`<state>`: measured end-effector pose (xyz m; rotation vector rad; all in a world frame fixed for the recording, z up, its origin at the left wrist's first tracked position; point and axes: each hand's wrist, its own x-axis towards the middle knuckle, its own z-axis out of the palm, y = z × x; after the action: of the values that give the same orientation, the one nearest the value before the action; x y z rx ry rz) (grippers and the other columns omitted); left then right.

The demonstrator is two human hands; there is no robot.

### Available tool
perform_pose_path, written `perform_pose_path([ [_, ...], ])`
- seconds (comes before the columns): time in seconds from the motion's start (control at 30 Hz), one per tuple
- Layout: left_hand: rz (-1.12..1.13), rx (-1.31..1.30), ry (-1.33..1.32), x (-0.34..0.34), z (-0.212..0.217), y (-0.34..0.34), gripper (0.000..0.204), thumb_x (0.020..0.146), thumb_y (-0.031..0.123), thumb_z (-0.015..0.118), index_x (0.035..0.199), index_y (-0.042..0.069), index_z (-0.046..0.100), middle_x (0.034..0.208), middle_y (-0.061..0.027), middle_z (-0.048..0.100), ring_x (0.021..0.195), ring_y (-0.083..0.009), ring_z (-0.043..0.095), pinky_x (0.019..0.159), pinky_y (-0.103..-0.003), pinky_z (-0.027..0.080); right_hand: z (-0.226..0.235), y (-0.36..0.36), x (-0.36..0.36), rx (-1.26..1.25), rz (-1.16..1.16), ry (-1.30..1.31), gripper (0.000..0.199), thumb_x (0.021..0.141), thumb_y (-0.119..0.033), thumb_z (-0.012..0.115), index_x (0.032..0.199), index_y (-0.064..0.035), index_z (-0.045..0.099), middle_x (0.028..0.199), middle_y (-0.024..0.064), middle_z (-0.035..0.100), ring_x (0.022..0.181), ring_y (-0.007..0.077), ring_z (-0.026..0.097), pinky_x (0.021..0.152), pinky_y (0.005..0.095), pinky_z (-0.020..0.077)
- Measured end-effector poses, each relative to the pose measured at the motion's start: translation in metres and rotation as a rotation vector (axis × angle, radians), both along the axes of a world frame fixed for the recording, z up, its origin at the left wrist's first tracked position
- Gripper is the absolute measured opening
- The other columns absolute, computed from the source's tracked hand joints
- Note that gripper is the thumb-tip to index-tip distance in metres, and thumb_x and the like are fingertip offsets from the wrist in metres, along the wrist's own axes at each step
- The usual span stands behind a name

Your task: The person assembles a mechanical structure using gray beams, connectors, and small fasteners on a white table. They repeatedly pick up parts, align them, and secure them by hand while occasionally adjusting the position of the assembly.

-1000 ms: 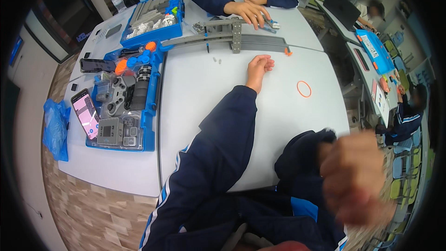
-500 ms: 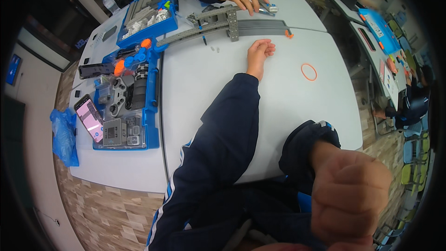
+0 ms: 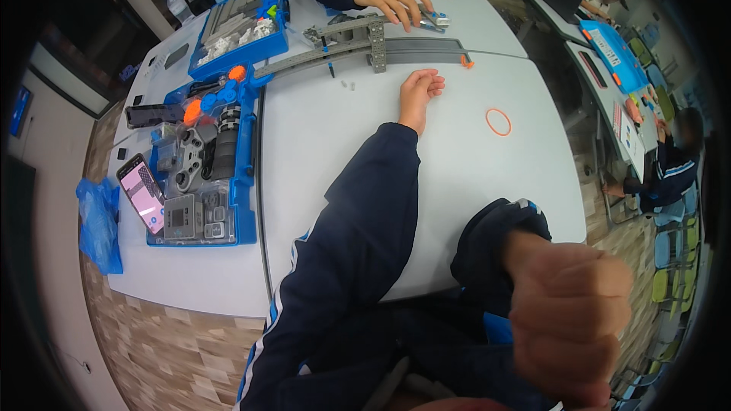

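Observation:
My left hand [image 3: 421, 99] lies on the white table [image 3: 350, 175], its fingers loosely curled and nothing visible in them. Beyond it stands a grey frame built from perforated plastic beams [image 3: 375, 42], with a blue-and-black pin piece hanging from one beam. Behind this frame a long grey plate [image 3: 424, 50] lies flat, an orange connector piece [image 3: 467, 62] at its right end. Right of my left hand lies an orange rubber band [image 3: 498, 122], untouched. Close to the camera, my right hand [image 3: 571, 312] is raised in a fist; its palm side is hidden.
At left sit two blue bins [image 3: 247, 213] of building parts, with a game controller [image 3: 190, 160] and a phone [image 3: 142, 194] by them. Across the table, a co-worker's hand [image 3: 396, 4] rests near small parts. A blue plastic bag [image 3: 99, 224] hangs at the left edge.
The whole view has shifted slightly, so the table and its things sit a little further left. Both my hands keep their poses, and the frame and rubber band stay in place.

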<state>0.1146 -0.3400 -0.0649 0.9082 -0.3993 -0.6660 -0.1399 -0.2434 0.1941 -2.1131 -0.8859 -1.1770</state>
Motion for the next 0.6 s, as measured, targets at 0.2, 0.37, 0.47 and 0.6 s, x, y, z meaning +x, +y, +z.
perform_pose_path([
  [0.2, -0.001, -0.01, 0.011, 0.001, 0.001, 0.0, 0.026, 0.097, 0.013, 0.045, 0.114, -0.004, 0.056, 0.102, -0.0122, 0.062, 0.092, -0.0171, 0.059, 0.084, -0.03, 0.047, -0.022, -0.022, 0.031, 0.078, 0.258, -1.052, 0.027, 0.102, -0.026, 0.038, 0.086, -0.0113, 0.054, 0.064, -0.0058, 0.042, 0.047, 0.0056, 0.043, 0.044, 0.0218, 0.031],
  [0.37, -0.014, 0.01, -0.008, 0.0, 0.003, 0.0, 0.027, 0.099, 0.016, 0.045, 0.114, -0.003, 0.056, 0.102, -0.0121, 0.062, 0.093, -0.0166, 0.059, 0.083, -0.029, 0.047, -0.04, -0.082, 0.074, 0.471, 0.056, -0.846, 0.033, 0.099, -0.032, 0.044, 0.086, -0.0058, 0.058, 0.056, -0.0005, 0.045, 0.046, 0.0081, 0.039, 0.044, 0.0219, 0.0252],
  [0.47, -0.044, -0.023, -0.135, 0.007, 0.016, -0.003, 0.034, 0.101, 0.025, 0.045, 0.118, -0.004, 0.053, 0.109, -0.0141, 0.061, 0.101, -0.019, 0.059, 0.087, -0.031, 0.047, -0.057, -0.144, 0.112, 0.398, -0.669, -0.205, 0.027, 0.103, -0.015, 0.04, 0.107, 0.001, 0.061, 0.061, 0.0002, 0.048, 0.052, 0.0054, 0.042, 0.049, 0.0201, 0.0317],
  [0.6, -0.135, -0.187, -0.018, 0.027, 0.048, -0.019, 0.046, 0.102, 0.036, 0.043, 0.122, -0.005, 0.049, 0.12, -0.0174, 0.056, 0.115, -0.0238, 0.055, 0.098, -0.036, 0.044, -0.086, -0.203, 0.157, 0.777, -0.478, 0.634, 0.028, 0.101, -0.02, 0.044, 0.109, -0.0006, 0.062, 0.068, -0.0027, 0.047, 0.058, 0.0056, 0.043, 0.053, 0.0217, 0.0352],
])
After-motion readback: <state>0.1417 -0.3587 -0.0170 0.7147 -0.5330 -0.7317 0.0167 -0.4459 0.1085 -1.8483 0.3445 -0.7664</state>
